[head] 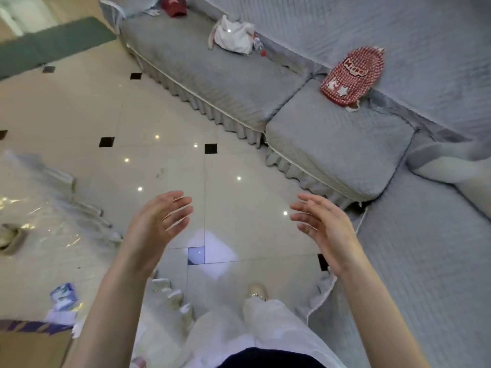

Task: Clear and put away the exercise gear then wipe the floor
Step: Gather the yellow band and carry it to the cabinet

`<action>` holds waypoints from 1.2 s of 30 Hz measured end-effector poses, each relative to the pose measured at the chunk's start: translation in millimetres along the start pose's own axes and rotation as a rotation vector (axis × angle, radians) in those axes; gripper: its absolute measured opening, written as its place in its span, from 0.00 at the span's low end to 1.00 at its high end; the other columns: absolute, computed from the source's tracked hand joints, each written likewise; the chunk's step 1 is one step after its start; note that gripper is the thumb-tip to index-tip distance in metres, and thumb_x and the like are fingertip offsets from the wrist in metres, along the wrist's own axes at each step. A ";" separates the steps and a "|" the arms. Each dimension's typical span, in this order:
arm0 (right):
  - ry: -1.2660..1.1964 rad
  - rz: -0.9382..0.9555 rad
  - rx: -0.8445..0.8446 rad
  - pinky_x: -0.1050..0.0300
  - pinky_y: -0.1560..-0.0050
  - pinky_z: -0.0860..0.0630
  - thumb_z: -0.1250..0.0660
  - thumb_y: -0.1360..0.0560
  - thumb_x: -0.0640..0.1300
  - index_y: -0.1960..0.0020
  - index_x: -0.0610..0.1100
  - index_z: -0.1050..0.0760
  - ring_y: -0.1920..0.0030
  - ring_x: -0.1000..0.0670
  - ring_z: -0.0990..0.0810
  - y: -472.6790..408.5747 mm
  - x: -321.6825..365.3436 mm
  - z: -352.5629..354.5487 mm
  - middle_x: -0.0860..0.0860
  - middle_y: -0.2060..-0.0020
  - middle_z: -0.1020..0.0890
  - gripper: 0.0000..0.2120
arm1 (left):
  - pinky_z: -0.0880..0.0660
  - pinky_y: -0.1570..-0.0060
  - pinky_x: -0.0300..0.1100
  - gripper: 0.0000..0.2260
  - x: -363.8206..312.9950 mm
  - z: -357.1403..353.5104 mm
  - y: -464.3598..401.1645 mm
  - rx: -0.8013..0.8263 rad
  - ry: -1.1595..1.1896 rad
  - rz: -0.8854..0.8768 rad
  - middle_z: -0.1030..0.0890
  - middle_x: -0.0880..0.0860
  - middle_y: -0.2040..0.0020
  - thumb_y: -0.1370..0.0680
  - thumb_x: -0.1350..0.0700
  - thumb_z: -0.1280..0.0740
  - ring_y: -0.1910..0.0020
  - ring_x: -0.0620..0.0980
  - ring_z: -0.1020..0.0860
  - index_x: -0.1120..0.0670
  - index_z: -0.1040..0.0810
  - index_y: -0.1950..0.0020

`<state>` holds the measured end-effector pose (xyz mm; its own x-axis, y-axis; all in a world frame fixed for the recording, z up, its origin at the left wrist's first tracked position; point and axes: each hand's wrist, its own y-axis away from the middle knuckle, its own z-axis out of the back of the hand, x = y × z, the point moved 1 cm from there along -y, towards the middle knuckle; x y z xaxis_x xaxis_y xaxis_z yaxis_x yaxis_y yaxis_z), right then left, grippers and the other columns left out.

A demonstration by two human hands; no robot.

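Observation:
My left hand (159, 219) and my right hand (322, 224) are raised side by side over the glossy cream tiled floor (159, 115), palms facing each other, fingers straight and loosely spread. Neither holds anything. A dark green mat (53, 46) lies flat on the floor at the far left, beyond the sofa's end. A small dark smudge (160, 172) marks a tile ahead of my hands. My white-trousered legs and one shoe (257, 291) show below.
A grey quilted corner sofa (332, 144) runs along the right and back, carrying a red checked backpack (353, 75), a white cloth bag (233, 35) and a red cap (174, 5). A glass table (39, 221) stands at the left, a cardboard box (32, 343) at lower left.

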<state>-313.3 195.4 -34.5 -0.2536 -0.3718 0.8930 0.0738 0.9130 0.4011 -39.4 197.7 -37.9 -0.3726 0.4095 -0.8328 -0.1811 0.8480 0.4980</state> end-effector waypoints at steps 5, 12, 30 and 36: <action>0.056 -0.085 0.123 0.64 0.61 0.24 0.41 0.22 0.39 0.48 0.43 0.23 0.62 0.53 0.19 -78.2 20.8 -27.5 0.49 0.59 0.16 0.09 | 0.22 0.52 0.38 0.10 -23.5 1.7 -31.0 -0.119 0.118 -0.051 0.17 0.50 0.55 0.20 0.56 0.43 0.55 0.46 0.18 0.54 0.23 0.50; 0.188 -0.127 0.348 0.64 0.61 0.24 0.42 0.21 0.40 0.47 0.44 0.23 0.61 0.54 0.19 -180.1 37.1 -121.8 0.49 0.57 0.17 0.09 | 0.21 0.57 0.36 0.11 -63.3 37.3 -90.8 -0.309 0.302 -0.119 0.16 0.50 0.60 0.21 0.57 0.44 0.58 0.46 0.17 0.56 0.22 0.51; 0.261 -0.145 0.613 0.61 0.59 0.25 0.40 0.22 0.41 0.48 0.44 0.22 0.59 0.51 0.18 -387.3 68.6 -456.7 0.48 0.57 0.16 0.09 | 0.26 0.50 0.42 0.10 -253.7 199.5 -291.1 -0.538 0.350 -0.209 0.16 0.51 0.56 0.21 0.56 0.42 0.53 0.48 0.19 0.55 0.22 0.51; 0.313 -0.149 0.689 0.64 0.60 0.23 0.40 0.22 0.41 0.47 0.44 0.22 0.60 0.53 0.18 -456.3 75.3 -545.3 0.48 0.56 0.16 0.09 | 0.26 0.49 0.42 0.10 -292.7 231.7 -351.9 -0.628 0.398 -0.215 0.17 0.52 0.56 0.21 0.57 0.43 0.54 0.49 0.19 0.56 0.22 0.51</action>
<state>159.9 -340.6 -39.0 0.0782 -0.4359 0.8966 -0.5827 0.7097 0.3959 344.2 -142.6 -25.5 -0.5481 0.0052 -0.8364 -0.7245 0.4967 0.4779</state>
